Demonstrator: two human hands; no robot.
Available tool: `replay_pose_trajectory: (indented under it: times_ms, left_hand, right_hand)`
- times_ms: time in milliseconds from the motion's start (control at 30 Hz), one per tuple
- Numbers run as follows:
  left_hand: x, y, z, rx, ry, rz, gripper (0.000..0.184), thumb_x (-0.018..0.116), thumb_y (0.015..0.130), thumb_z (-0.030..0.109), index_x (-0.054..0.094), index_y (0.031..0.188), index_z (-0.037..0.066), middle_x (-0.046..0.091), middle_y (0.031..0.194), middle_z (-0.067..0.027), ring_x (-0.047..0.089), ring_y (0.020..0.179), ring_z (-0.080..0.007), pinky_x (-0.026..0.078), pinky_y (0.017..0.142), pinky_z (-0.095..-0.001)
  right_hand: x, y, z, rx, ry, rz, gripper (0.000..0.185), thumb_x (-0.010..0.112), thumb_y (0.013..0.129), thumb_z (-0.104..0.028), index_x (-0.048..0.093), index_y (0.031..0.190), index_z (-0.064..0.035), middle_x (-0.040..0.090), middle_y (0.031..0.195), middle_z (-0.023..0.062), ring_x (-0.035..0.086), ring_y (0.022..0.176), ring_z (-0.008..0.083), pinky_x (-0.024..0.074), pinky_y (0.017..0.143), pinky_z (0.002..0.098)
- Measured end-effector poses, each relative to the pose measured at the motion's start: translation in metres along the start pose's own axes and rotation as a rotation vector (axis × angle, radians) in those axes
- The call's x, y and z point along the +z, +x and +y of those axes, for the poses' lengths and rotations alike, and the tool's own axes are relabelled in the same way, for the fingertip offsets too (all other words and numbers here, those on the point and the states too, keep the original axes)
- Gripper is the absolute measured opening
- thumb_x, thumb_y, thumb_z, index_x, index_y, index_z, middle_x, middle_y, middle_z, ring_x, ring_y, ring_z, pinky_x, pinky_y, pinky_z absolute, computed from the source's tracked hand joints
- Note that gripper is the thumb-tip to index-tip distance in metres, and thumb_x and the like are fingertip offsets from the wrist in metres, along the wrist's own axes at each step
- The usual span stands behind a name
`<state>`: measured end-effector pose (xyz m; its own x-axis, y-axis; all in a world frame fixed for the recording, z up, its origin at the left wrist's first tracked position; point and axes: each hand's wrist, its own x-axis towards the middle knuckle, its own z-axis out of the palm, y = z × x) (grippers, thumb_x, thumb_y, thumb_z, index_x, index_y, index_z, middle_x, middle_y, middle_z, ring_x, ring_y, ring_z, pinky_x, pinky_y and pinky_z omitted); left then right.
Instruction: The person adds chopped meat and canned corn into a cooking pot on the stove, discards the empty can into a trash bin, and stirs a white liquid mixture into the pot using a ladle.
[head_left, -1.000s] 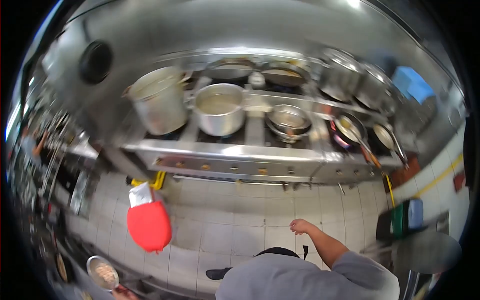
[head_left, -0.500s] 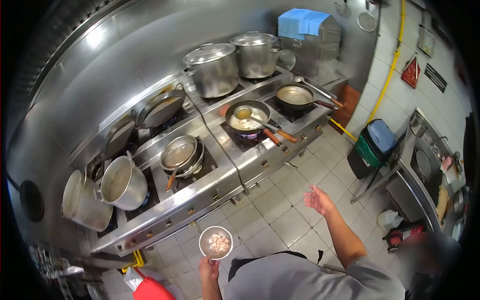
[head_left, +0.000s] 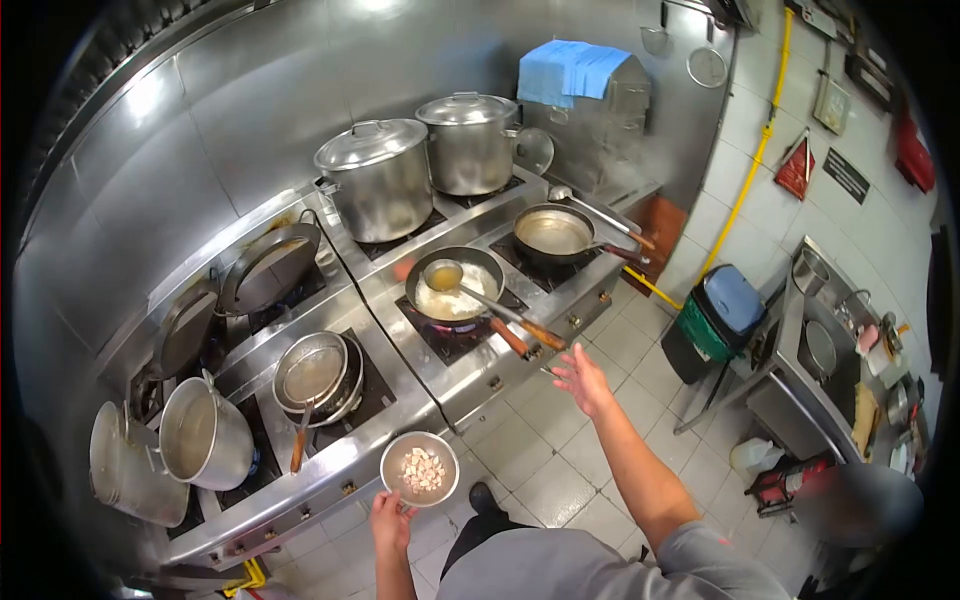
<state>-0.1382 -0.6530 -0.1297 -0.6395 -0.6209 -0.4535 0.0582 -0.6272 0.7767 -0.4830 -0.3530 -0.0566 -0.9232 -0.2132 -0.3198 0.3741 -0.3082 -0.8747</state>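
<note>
The frying pan (head_left: 486, 268) on the lit stove burner holds a whitish, foamy-looking mass (head_left: 447, 304), and a ladle (head_left: 443, 276) rests in it, its wooden handle slanting out over the front edge beside the pan's own handle (head_left: 510, 338).

On the near side of the pan, and well apart from it, the left hand (head_left: 393, 515) grips a metal bowl (head_left: 393, 458) by its near rim, thumb and fingers pinched there. The bowl extends forward from that hand, tilted enough to show pale, chopped pieces (head_left: 422, 468) gathered inside.

The right hand (head_left: 583, 378), to the right of the pan and nearer the person, is spread and holding nothing; its fingertips come near the ladle's handle end, and the bowl lies well to its left.

Left of the pan, a wooden-handled strainer (head_left: 312, 372) sits on cookware; behind the pan stand two lidded pots (head_left: 380, 195); to its right is a second pan (head_left: 545, 259).
</note>
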Motion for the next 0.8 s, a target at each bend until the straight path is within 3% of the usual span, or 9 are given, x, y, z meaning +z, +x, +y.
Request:
replay_pose_trajectory:
  times_ms: [133,233,267,333,367,533,600,667,800]
  left_hand:
    - [0.045,0.033,0.037,0.074,0.062,-0.067,0.009,0.058,0.094,0.013,0.05,0.089,0.012,0.058,0.084,-0.001,0.057,0.074,-0.0122,0.053,0.06,-0.0318]
    - [0.079,0.06,0.066,0.127,0.081,-0.079,0.008,0.056,0.095,0.014,0.051,0.09,0.011,0.058,0.086,-0.0011,0.057,0.076,-0.012,0.053,0.06,-0.0309]
    - [0.089,0.069,0.073,0.141,0.101,-0.079,0.007,0.056,0.096,0.014,0.052,0.091,0.011,0.058,0.088,-0.0013,0.058,0.076,-0.012,0.053,0.06,-0.0304]
    - [0.116,0.09,0.092,0.145,0.164,-0.083,0.008,0.055,0.096,0.015,0.051,0.091,0.01,0.059,0.09,-0.0014,0.058,0.079,-0.0119,0.053,0.062,-0.0307]
    - [0.131,0.101,0.102,0.18,0.17,-0.143,0.008,0.055,0.096,0.015,0.051,0.09,0.01,0.059,0.09,-0.0014,0.058,0.079,-0.0118,0.053,0.063,-0.0306]
    - [0.209,0.157,0.149,0.378,0.343,-0.285,0.009,0.057,0.092,0.011,0.052,0.085,0.008,0.06,0.095,-0.0019,0.058,0.081,-0.0099,0.054,0.064,-0.0287]
    - [0.242,0.177,0.168,0.433,0.487,-0.256,0.011,0.059,0.091,0.01,0.053,0.082,0.007,0.061,0.101,-0.0037,0.059,0.085,-0.01,0.054,0.063,-0.0278]
    - [0.275,0.191,0.183,0.579,0.547,-0.281,0.013,0.06,0.089,0.009,0.053,0.08,0.005,0.061,0.107,-0.0073,0.059,0.089,-0.0112,0.054,0.06,-0.026]
    - [0.326,0.229,0.195,0.826,0.752,-0.249,0.013,0.062,0.087,0.008,0.053,0.081,0.001,0.061,0.111,-0.0137,0.062,0.094,-0.0208,0.054,0.069,-0.0313]
  right_hand:
    - [0.007,0.053,-0.003,0.069,0.262,-0.164,0.073,0.051,0.094,-0.052,0.034,0.139,0.0033,0.056,0.121,0.0202,0.063,0.1,0.0278,0.0551,0.075,0.0371]
    - [0.027,0.07,-0.019,0.225,0.348,-0.085,0.059,0.045,0.098,-0.046,0.046,0.127,0.0053,0.067,0.092,0.0168,0.066,0.063,0.023,0.0567,0.053,0.0287]
    - [0.039,0.072,-0.029,0.23,0.349,-0.082,0.059,0.045,0.098,-0.046,0.046,0.127,0.0053,0.067,0.092,0.0168,0.066,0.063,0.023,0.0567,0.053,0.0287]
    - [0.055,0.079,-0.046,0.408,0.438,-0.534,0.045,0.047,0.098,-0.034,0.05,0.123,0.0026,0.066,0.094,0.0154,0.065,0.067,0.0203,0.0561,0.056,0.0278]
    - [0.064,0.086,-0.051,0.407,0.45,-0.525,0.045,0.047,0.098,-0.034,0.05,0.123,0.0026,0.066,0.094,0.0154,0.065,0.067,0.0203,0.0561,0.056,0.0278]
    - [0.088,0.099,-0.059,0.438,-0.011,-0.579,0.037,0.049,0.091,-0.017,0.051,0.125,-0.0024,0.065,0.093,0.0089,0.062,0.078,0.0127,0.0528,0.059,0.0246]
    - [0.088,0.087,-0.071,0.412,-0.087,-0.603,0.04,0.053,0.088,-0.013,0.05,0.126,-0.0044,0.064,0.088,0.0069,0.062,0.07,0.0121,0.0491,0.053,0.0242]
    - [0.075,0.067,-0.091,0.275,-0.679,-0.53,0.047,0.057,0.084,-0.01,0.048,0.13,-0.0057,0.064,0.084,0.0057,0.06,0.061,0.0124,0.0443,0.047,0.0241]
    - [0.015,0.053,-0.106,0.024,-0.919,-0.462,0.063,0.06,0.079,-0.009,0.042,0.139,-0.0043,0.061,0.092,0.0063,0.059,0.063,0.0106,0.0474,0.052,0.0252]
